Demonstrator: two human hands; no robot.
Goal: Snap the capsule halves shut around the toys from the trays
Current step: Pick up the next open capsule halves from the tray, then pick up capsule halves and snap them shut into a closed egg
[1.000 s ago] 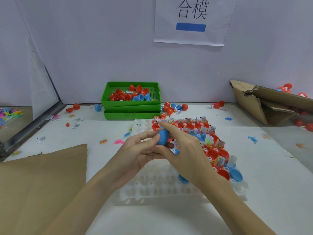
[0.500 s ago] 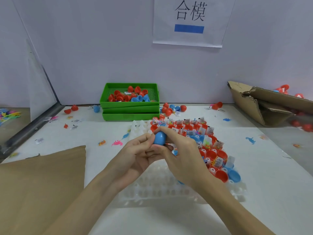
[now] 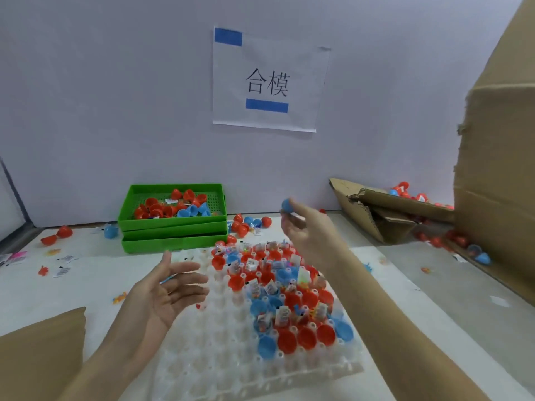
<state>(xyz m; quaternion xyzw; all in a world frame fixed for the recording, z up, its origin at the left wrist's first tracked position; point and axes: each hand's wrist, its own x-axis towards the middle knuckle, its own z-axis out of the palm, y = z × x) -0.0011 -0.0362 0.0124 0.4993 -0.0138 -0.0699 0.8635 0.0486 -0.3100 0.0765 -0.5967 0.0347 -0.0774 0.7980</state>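
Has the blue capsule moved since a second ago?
Yes. The right hand has carried the blue capsule up off the white tray, rightward toward the cardboard box.

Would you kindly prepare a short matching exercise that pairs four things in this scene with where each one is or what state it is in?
Things:
1. left hand
2. blue capsule
3. green trays
4. paper sign

Descriptions:
A. stacked by the back wall
B. pinched in the raised right hand
C. taped to the wall
D. open, holding nothing, over the white grid tray

Pairs: 1-D, 2-B, 3-A, 4-C
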